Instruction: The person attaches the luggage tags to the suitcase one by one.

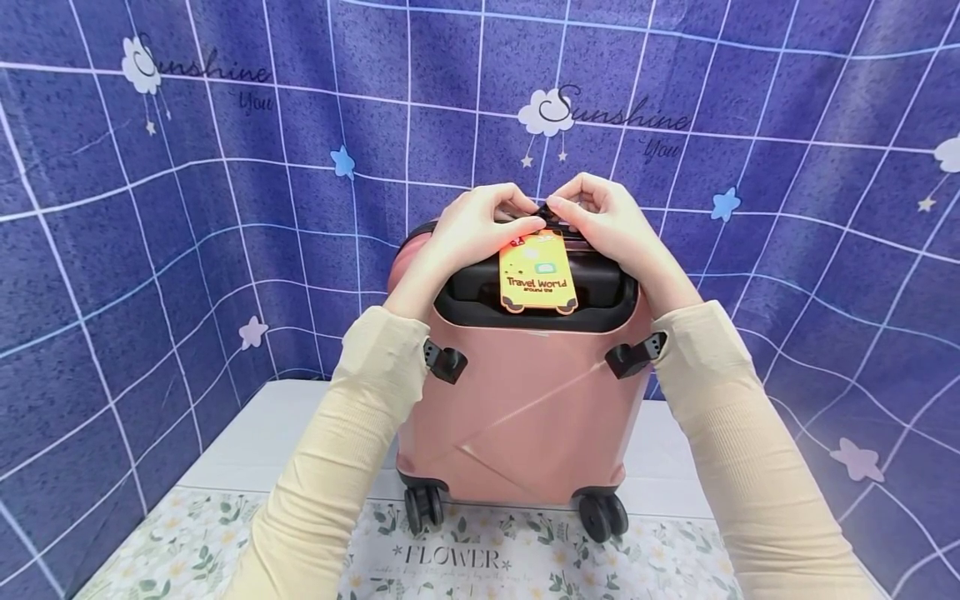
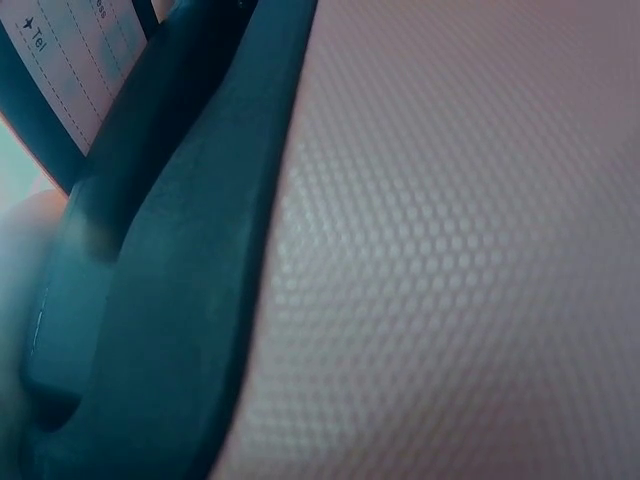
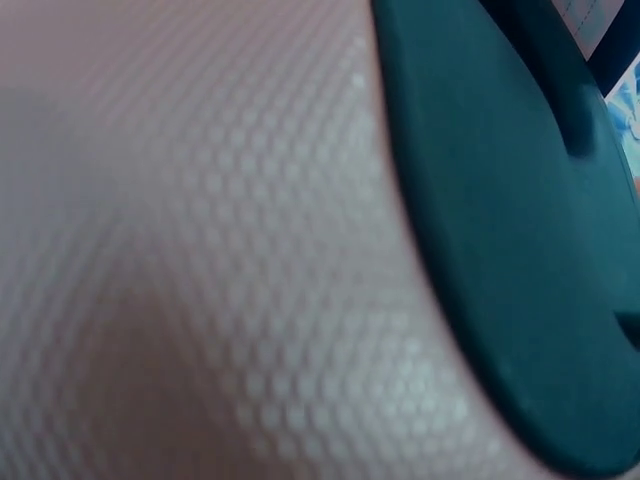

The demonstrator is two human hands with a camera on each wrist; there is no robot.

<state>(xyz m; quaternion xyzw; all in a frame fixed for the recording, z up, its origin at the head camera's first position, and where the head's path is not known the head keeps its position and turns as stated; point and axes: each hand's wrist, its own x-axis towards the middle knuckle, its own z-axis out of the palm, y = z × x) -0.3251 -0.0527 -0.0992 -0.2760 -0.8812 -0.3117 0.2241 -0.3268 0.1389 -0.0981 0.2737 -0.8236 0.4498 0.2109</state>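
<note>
A pink hard-shell suitcase (image 1: pixel 525 408) stands upright in the head view. Over its black top recess hangs a yellow luggage tag (image 1: pixel 537 279) printed "Travel World". My left hand (image 1: pixel 483 221) pinches the tag's small black strap (image 1: pixel 546 212) between thumb and forefinger, just above the tag. From the other side my right hand (image 1: pixel 606 218) pinches the same strap. The fingertips nearly meet there and hide most of it. In the left wrist view, the tag's lined back (image 2: pixel 85 60) shows beside the dark trim (image 2: pixel 200 240). Textured pink shell (image 3: pixel 230 230) fills much of the right wrist view.
Black caster wheels (image 1: pixel 600 517) stand on a floral cloth marked "FLOWER" (image 1: pixel 453 557). Behind the suitcase is a white surface (image 1: pixel 277 417). A blue grid-patterned curtain (image 1: pixel 300 208) surrounds the back and sides. Black wrist cameras (image 1: pixel 447 363) hang below both wrists.
</note>
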